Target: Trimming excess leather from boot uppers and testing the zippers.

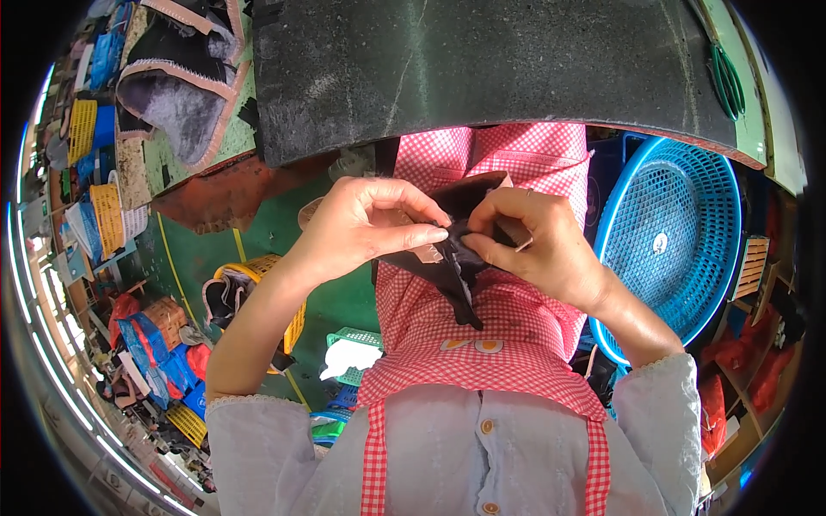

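Above my lap I hold a black, limp piece with tan patches point(428, 268), probably a shoe upper. My left hand point(366, 225) pinches its upper edge between thumb and fingers. Close beside it, my right hand point(544, 248) also pinches the black material, with the fingertips of both hands nearly meeting. A narrow black end of the piece hangs down over my red checked apron point(482, 374). Whether anything small sits between the fingertips is hidden.
A dark worktop point(482, 69) lies ahead, with fur-lined black shoe uppers point(185, 103) at its left and green-handled scissors point(728, 82) at its right. On the right stands a blue plastic basket point(611, 284). A yellow basket point(297, 322) holding dark pieces is at lower left.
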`<state>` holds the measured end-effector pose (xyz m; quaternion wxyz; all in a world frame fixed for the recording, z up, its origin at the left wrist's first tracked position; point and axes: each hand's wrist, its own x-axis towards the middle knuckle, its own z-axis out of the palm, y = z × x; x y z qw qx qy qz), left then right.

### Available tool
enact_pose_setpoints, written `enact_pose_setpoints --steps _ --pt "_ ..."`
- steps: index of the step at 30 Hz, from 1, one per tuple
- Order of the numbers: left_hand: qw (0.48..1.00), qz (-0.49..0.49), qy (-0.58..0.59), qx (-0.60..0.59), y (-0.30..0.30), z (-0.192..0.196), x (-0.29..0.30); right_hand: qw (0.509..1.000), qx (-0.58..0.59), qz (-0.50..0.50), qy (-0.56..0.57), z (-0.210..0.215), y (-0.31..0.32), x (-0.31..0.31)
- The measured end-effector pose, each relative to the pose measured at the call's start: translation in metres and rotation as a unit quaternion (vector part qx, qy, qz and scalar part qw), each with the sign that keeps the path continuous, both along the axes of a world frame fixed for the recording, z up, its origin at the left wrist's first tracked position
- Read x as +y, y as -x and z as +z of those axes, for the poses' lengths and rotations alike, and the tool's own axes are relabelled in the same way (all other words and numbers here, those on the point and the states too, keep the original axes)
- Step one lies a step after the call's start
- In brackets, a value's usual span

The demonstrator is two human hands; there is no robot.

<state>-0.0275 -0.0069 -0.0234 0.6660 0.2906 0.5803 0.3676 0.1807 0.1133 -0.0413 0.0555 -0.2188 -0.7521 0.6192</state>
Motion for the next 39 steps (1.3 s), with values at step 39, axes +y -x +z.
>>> enact_pose_setpoints --steps 39 --pt "0.999 -0.007 0.011 -0.043 -0.001 -0.001 0.007 0.995 0.083 -0.054 -0.008 -0.007 -0.003 -0.009"
